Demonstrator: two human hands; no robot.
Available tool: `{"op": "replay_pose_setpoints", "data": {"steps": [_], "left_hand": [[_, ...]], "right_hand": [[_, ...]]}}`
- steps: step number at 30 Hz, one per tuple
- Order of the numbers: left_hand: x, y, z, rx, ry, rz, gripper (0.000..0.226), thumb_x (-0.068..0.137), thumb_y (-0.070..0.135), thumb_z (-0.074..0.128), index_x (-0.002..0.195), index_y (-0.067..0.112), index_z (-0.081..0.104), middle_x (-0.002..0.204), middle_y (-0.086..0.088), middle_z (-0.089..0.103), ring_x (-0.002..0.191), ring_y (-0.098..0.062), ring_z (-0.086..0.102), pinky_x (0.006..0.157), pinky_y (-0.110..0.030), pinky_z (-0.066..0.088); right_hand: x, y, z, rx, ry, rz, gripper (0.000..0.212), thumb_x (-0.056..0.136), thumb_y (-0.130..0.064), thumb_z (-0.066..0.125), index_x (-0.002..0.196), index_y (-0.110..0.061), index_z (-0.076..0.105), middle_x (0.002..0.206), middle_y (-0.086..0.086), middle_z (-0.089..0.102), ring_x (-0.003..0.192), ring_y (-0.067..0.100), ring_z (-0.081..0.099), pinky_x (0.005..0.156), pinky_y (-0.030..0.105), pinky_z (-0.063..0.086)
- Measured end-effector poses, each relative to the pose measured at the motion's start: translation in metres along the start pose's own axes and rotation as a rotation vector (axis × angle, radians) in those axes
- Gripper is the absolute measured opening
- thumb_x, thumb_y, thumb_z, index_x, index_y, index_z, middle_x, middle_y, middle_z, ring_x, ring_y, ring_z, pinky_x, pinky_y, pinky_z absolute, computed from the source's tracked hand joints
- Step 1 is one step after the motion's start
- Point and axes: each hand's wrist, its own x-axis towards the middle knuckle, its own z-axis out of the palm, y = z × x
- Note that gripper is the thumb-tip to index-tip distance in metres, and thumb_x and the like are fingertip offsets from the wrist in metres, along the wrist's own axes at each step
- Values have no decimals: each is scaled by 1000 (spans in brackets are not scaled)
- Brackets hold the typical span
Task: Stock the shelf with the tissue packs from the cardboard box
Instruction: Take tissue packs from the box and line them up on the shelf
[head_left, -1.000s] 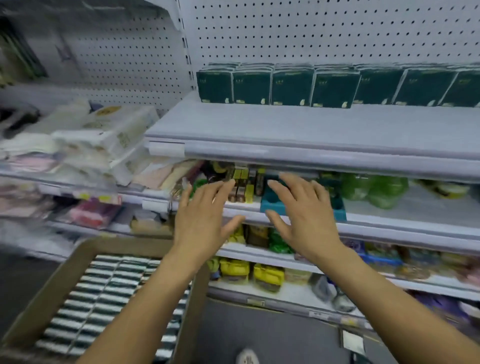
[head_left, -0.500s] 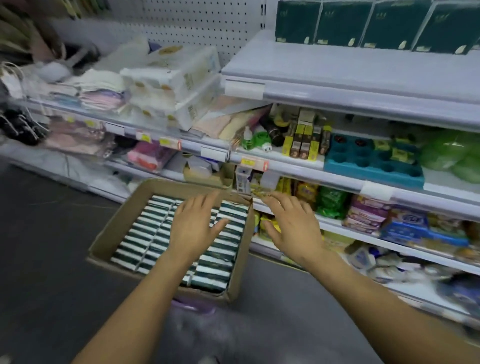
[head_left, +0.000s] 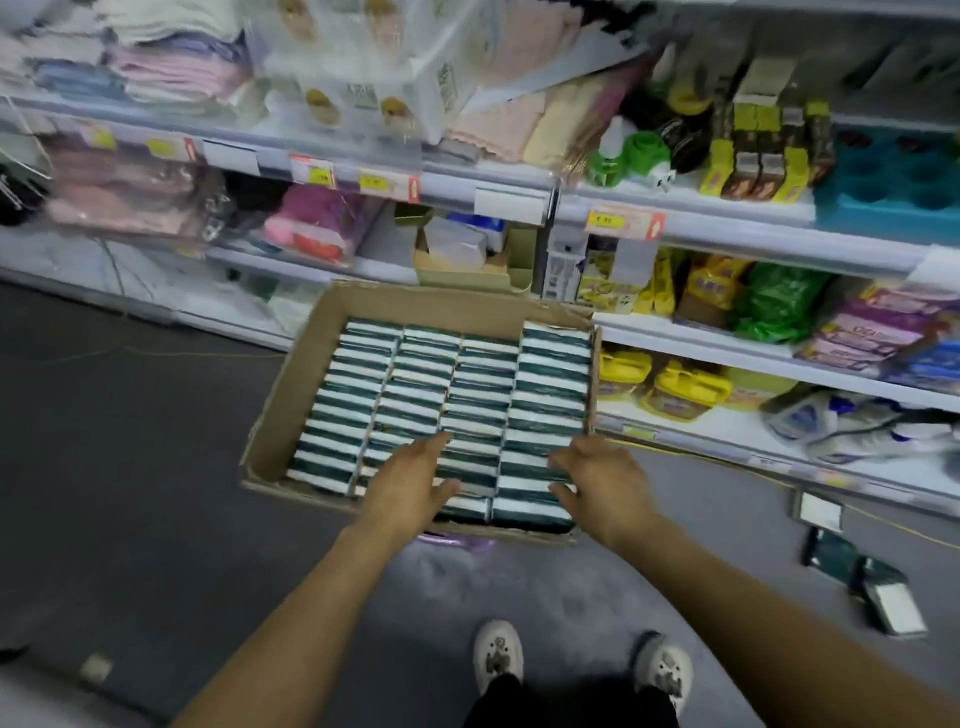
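An open cardboard box (head_left: 296, 389) stands in front of the shelving, raised off the dark floor. Inside it, dark green and white tissue packs (head_left: 457, 384) stand on edge in several tight rows. My left hand (head_left: 410, 483) reaches over the near rows with fingers straight, holding nothing. My right hand (head_left: 597, 478) hovers over the near right rows, fingers spread and slightly bent, also holding nothing. The upper shelf with the stocked green packs is out of view.
Store shelves (head_left: 727, 228) with towels, bottles and packets run across the back and right. Several green packs (head_left: 878, 587) lie on the floor at the right. My two shoes (head_left: 498, 654) stand just behind the box on the grey floor.
My view has dropped from the upper shelf down to the box. Both hands came down from shelf height and now reach over the packs in the box.
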Motion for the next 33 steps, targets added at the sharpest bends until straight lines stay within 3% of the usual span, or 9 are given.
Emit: {"op": "replay_pose_setpoints", "data": {"steps": [9, 11, 14, 16, 18, 20, 23, 29, 33], "left_hand": [[30, -33, 54, 55, -198, 11, 47, 94, 35, 59, 139, 25, 49, 141, -1, 51, 128, -22, 46, 101, -34, 42], [36, -37, 60, 46, -243, 24, 48, 92, 29, 62, 139, 24, 50, 142, -1, 49, 130, -22, 45, 104, -34, 41], [47, -43, 61, 30, -312, 30, 53, 90, 12, 63, 139, 23, 48, 145, -2, 44, 130, -22, 44, 106, -31, 39], [51, -42, 59, 74, -337, 43, 58, 87, 1, 61, 140, 22, 47, 144, -2, 44, 128, -22, 46, 102, -29, 41], [51, -39, 59, 193, -330, 94, 60, 86, -5, 56, 139, 20, 48, 137, -6, 51, 122, -24, 50, 94, -32, 46], [46, -38, 58, 299, -304, 154, 55, 87, -6, 52, 136, 18, 49, 125, -8, 59, 112, -25, 56, 79, -33, 46], [39, -38, 49, 273, -228, 148, 41, 91, 9, 54, 130, 22, 52, 118, -5, 63, 105, -23, 58, 75, -31, 46], [18, -17, 3, -382, -1, 21, 34, 84, 17, 67, 110, 33, 52, 100, 2, 69, 78, -24, 65, 68, -37, 55], [8, 28, -32, -703, 105, 77, 32, 88, 14, 69, 109, 33, 55, 102, 4, 64, 95, -22, 65, 78, -46, 58]], "right_hand": [[15, 1, 68, -205, -205, 61, 29, 93, -32, 55, 118, -23, 67, 119, 2, 59, 120, 25, 47, 91, 33, 35], [17, 0, 74, -261, -175, 67, 24, 81, -34, 69, 101, -23, 74, 102, 3, 65, 106, 25, 56, 83, 33, 41], [21, 2, 83, -350, -124, 71, 26, 39, -31, 90, 57, -24, 71, 65, -2, 62, 70, 21, 62, 60, 29, 47], [23, 3, 89, -349, -47, 58, 30, 32, -26, 91, 50, -24, 67, 59, -2, 59, 64, 21, 61, 56, 29, 48], [24, 0, 87, -318, -35, 66, 26, 39, -24, 91, 52, -24, 68, 62, -3, 60, 67, 21, 61, 60, 30, 49], [23, -3, 81, -280, -69, 75, 11, 64, -24, 82, 68, -25, 73, 78, -3, 64, 82, 22, 59, 71, 31, 45], [18, 3, 69, -180, 4, 76, 9, 74, -16, 75, 74, -23, 69, 82, -1, 61, 83, 23, 56, 67, 31, 34], [-4, 30, 16, 359, 142, 134, 18, 101, -21, 40, 85, -20, 49, 81, 1, 55, 77, 25, 50, 64, 37, 34], [-21, 48, -41, 617, 314, 230, 23, 102, -24, 41, 79, -27, 43, 72, -4, 50, 69, 17, 46, 65, 40, 40]]}}
